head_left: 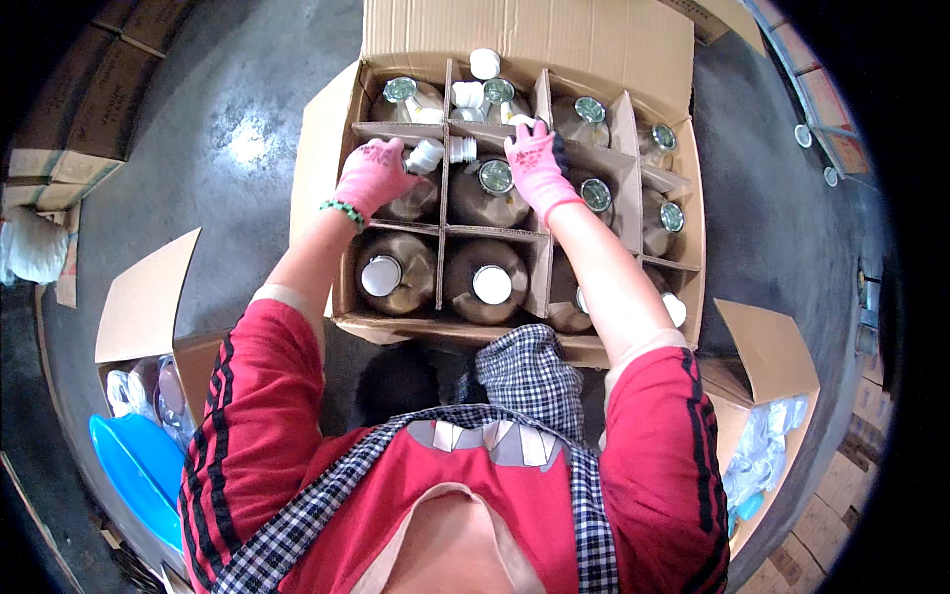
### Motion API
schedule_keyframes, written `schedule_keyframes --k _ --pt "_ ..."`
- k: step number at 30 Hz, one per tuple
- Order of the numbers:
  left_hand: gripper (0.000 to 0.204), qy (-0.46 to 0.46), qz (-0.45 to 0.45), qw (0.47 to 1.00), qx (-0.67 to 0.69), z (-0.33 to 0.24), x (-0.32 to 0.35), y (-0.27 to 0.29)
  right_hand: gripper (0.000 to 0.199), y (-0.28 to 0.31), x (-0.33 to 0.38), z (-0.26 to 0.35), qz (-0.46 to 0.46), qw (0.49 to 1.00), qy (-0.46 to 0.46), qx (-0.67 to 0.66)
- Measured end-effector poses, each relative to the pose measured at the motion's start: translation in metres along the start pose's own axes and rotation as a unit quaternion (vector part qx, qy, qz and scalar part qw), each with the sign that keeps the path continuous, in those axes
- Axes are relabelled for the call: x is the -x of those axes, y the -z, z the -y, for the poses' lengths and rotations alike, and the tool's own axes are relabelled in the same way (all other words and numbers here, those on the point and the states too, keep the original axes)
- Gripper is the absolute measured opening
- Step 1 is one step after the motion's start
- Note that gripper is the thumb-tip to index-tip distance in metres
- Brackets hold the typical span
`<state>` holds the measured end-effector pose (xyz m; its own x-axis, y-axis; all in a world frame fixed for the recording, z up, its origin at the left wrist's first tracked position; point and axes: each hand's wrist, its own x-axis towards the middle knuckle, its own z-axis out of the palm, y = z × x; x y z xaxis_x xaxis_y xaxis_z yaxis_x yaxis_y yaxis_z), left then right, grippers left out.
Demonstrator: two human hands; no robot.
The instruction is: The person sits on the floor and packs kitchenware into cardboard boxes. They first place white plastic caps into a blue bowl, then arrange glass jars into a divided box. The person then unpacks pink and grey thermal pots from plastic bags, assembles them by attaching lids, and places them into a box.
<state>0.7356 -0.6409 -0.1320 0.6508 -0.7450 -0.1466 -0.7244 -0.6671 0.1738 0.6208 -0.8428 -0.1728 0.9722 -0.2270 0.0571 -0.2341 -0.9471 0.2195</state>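
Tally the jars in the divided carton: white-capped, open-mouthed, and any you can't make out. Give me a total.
White-capped jars: 4
Open-mouthed jars: 7
Jar beside the left hand, mouth not clear: 1
Total in the carton: 12 jars

The stacked cartons [84,74] on the left had dark lettering [107,111] on their sides, too blurry to read. The left pink glove [372,182] and right pink glove [539,176] had reddish print too (tiny, couldn't make it out).
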Motion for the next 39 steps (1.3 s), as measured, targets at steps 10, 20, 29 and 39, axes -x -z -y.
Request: schedule_keyframes --k 10,20,29,39 --pt "0.046 -0.012 -0.065 0.997 -0.043 -0.001 0.012 -0.006 0.051 0.025 0.094 -0.076 0.057 0.994 -0.063 -0.068" --pt "0.024 0.035 0.059 0.993 -0.093 -0.026 -0.029 -0.009 0.061 0.055 0.066 -0.078 0.145 0.988 0.014 -0.048" --pt "0.038 -0.086 -0.146 0.985 0.033 -0.031 0.003 0.012 0.027 0.024 0.06 -0.072 0.138 0.979 -0.088 -0.121" --pt "0.041 -0.047 -0.185 0.864 0.466 -0.085 0.133 -0.021 0.034 0.046 0.046 -0.031 -0.183 0.962 -0.043 -0.199"
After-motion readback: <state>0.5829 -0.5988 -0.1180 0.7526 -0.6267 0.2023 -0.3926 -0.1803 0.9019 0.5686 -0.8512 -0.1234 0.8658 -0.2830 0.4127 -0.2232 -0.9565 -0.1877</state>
